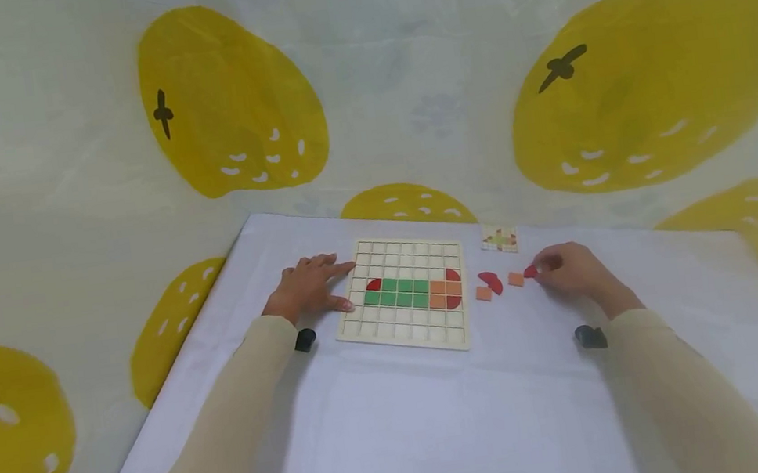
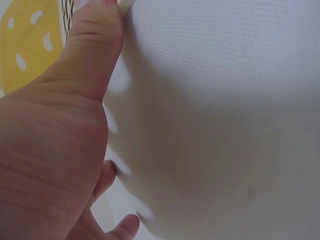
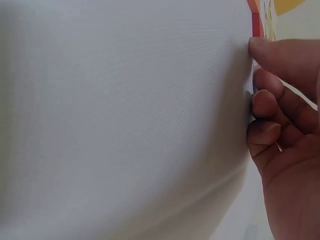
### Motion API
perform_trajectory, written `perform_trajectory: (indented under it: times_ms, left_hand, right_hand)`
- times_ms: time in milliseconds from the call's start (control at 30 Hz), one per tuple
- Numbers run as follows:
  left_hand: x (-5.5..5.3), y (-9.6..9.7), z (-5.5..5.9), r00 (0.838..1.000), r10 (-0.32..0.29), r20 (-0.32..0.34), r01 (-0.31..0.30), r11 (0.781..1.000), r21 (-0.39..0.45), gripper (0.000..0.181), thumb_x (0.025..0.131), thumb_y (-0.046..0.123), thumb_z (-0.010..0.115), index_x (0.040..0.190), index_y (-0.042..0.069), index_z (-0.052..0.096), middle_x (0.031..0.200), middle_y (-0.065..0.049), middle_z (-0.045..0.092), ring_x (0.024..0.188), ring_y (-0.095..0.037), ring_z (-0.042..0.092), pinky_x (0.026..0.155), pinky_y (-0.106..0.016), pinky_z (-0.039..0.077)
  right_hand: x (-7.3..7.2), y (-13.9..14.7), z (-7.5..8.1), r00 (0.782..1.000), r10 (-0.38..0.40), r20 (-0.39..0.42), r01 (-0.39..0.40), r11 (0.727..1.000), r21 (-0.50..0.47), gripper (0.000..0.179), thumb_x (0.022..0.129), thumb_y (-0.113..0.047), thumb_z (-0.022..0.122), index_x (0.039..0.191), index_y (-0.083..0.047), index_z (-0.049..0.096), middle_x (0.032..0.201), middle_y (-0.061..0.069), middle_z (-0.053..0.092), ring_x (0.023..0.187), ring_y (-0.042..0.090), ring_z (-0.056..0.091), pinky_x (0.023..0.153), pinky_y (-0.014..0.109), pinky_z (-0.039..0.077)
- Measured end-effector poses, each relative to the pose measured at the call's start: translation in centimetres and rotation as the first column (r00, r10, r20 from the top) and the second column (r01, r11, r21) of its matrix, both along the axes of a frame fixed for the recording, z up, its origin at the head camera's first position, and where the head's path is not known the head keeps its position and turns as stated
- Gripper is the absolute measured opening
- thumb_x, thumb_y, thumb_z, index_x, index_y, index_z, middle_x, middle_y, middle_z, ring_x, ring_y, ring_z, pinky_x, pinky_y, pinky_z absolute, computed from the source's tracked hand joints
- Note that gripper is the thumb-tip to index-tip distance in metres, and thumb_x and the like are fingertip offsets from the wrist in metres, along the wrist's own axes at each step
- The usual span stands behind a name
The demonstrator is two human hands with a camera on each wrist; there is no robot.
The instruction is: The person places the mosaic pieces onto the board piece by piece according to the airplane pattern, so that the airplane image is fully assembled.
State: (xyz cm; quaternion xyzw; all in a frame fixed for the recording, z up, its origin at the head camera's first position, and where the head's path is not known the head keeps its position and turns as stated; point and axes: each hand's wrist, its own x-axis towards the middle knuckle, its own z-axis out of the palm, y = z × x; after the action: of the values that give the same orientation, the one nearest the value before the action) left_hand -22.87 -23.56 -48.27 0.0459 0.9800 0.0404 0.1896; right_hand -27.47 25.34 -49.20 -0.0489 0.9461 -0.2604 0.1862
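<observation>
A pale wooden grid board lies on the white-covered table. On it are two rows of green square tiles, orange square tiles to their right, and red rounded corner tiles at the ends. At the board's left edge rests my left hand, index finger and thumb spread along the rim; the left wrist view shows the thumb at that edge. To the right of the board, my right hand pinches a red rounded tile at the tabletop. Its red edge shows by the thumb in the right wrist view.
Between board and right hand lie loose orange squares and overlapping red rounded tiles. A small pattern card sits behind them, near the table's back edge. A curtain with yellow fruit prints hangs behind the table.
</observation>
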Motion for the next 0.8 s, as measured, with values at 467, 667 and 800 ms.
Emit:
perform_trajectory:
  times_ms: [467, 667, 800]
  left_hand:
    - [0.6, 0.2, 0.5, 1.0, 0.011, -0.019, -0.011, 1.0, 0.02, 0.097, 0.078, 0.069, 0.078, 0.161, 0.049, 0.031, 0.174, -0.002, 0.027, 0.157, -0.038, 0.028, 0.124, -0.068, 0.027]
    - [0.9, 0.2, 0.8, 1.0, 0.008, -0.021, -0.007, 1.0, 0.026, 0.096, 0.079, 0.067, 0.078, 0.161, 0.048, 0.032, 0.174, -0.002, 0.027, 0.157, -0.039, 0.028, 0.124, -0.069, 0.027]
    - [0.8, 0.2, 0.7, 1.0, -0.005, -0.025, 0.005, 1.0, 0.026, 0.096, 0.079, 0.068, 0.078, 0.161, 0.048, 0.031, 0.174, -0.003, 0.027, 0.157, -0.039, 0.028, 0.124, -0.069, 0.027]
  right_hand:
    - [0.4, -0.4, 0.3, 1.0, -0.001, -0.004, 0.001, 1.0, -0.006, 0.044, 0.096, -0.029, 0.074, 0.13, -0.002, 0.066, 0.123, 0.021, 0.064, 0.112, 0.036, 0.054, 0.099, 0.052, 0.056]
    - [0.8, -1.1, 0.9, 0.999, 0.014, -0.029, -0.015, 1.0, -0.022, 0.046, 0.095, -0.032, 0.076, 0.13, -0.004, 0.068, 0.122, 0.019, 0.067, 0.108, 0.033, 0.058, 0.097, 0.048, 0.059]
    - [1.1, -1.8, 1.2, 0.999, 0.029, -0.03, -0.03, 0.999, -0.042, 0.046, 0.094, -0.033, 0.077, 0.128, -0.004, 0.069, 0.121, 0.018, 0.067, 0.108, 0.033, 0.058, 0.097, 0.046, 0.059]
